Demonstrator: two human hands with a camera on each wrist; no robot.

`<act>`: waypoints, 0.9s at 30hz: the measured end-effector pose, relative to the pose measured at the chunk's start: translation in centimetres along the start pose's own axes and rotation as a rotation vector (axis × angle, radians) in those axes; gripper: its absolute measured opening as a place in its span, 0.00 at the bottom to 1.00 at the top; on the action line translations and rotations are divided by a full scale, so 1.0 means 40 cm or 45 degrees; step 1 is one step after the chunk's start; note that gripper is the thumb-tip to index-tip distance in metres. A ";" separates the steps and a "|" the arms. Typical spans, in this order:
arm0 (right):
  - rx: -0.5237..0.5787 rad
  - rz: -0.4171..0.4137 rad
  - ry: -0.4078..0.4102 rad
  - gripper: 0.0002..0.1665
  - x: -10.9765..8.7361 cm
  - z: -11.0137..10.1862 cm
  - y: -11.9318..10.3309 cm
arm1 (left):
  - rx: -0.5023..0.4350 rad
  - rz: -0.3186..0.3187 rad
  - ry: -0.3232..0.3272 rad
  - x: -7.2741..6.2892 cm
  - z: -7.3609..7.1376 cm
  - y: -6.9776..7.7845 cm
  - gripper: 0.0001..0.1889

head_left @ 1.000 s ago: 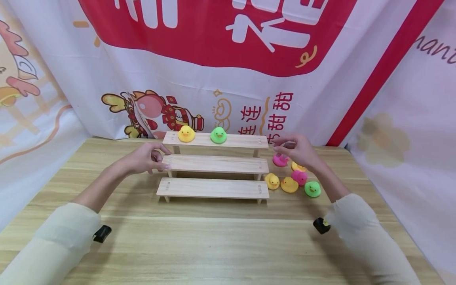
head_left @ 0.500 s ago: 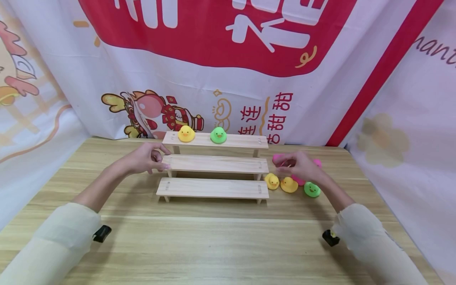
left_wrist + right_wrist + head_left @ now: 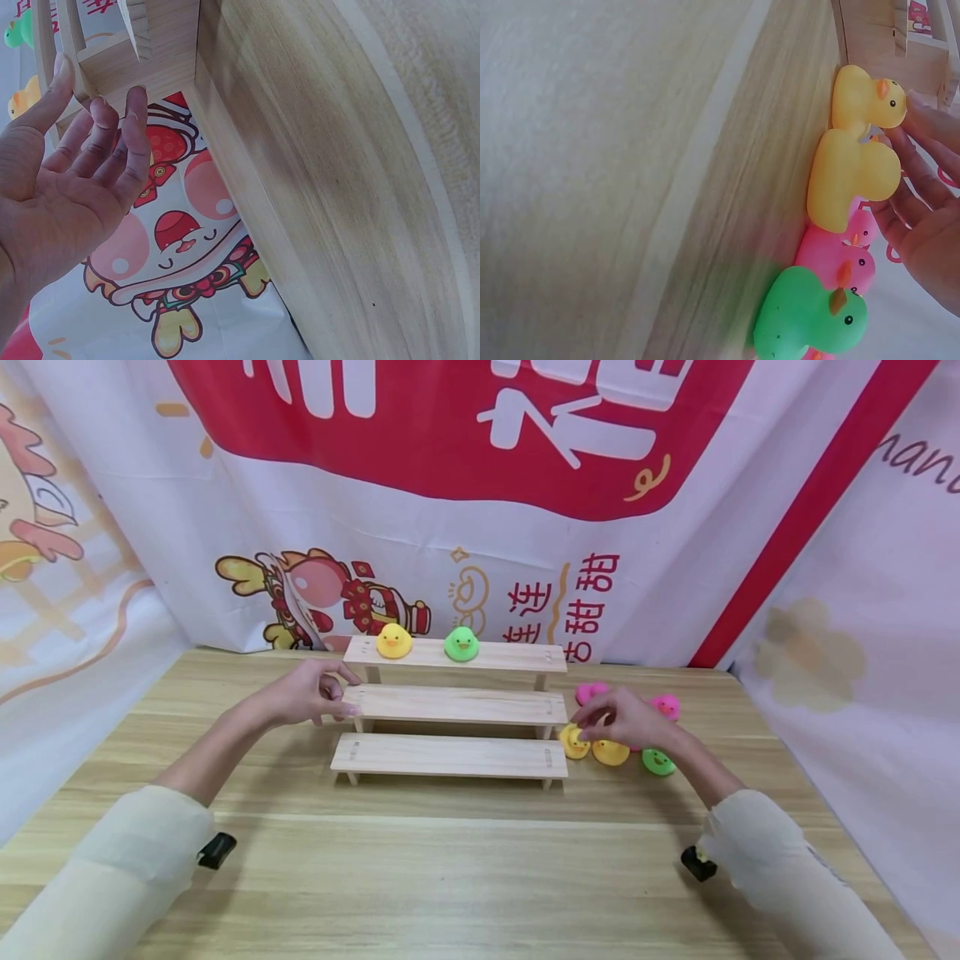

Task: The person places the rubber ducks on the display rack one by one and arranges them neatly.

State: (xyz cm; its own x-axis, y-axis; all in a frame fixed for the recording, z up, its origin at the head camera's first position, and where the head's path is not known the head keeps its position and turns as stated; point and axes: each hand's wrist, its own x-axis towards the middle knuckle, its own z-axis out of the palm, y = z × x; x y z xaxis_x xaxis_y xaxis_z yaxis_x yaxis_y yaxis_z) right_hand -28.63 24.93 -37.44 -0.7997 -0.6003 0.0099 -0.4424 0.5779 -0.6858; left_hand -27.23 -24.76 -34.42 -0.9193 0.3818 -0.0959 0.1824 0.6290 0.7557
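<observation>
A three-tier wooden display stand (image 3: 453,754) stands on the table. At its left end my left hand (image 3: 303,695) grips the middle board, the thumb lying along the wood in the left wrist view. On the top tier sit a yellow rubber duck (image 3: 393,642) and a green rubber duck (image 3: 461,644). Beyond the stand's right end, my right hand (image 3: 630,722) is at another yellow rubber duck (image 3: 573,745), thumb and finger pinching its head while it sits on the table. Another yellow duck (image 3: 847,180) is beside it, partly in front of the fingers in the right wrist view.
Several more ducks cluster around the right hand: a green one (image 3: 658,762), a pink one (image 3: 666,706) and another pink one (image 3: 589,692). The hand partly hides the cluster. A printed cloth (image 3: 450,527) hangs behind the table (image 3: 450,877).
My right hand has come down and forward from above the pink duck beside the top tier to the front yellow duck. The left hand has kept its place on the stand.
</observation>
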 end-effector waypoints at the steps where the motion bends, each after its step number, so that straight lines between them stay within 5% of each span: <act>1: -0.003 0.003 -0.009 0.13 0.002 0.001 0.001 | -0.002 0.000 0.000 0.000 0.000 0.001 0.25; 27: -0.038 0.007 -0.064 0.13 0.015 0.012 0.010 | -0.035 0.016 0.000 -0.002 0.000 0.003 0.23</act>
State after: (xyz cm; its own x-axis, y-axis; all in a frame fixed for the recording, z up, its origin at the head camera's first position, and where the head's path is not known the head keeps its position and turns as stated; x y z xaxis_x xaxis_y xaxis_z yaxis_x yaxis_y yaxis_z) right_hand -29.07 24.53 -38.04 -0.7809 -0.6239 -0.0307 -0.4507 0.5969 -0.6637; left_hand -27.12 -24.72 -34.31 -0.9169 0.3897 -0.0860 0.1845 0.6050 0.7745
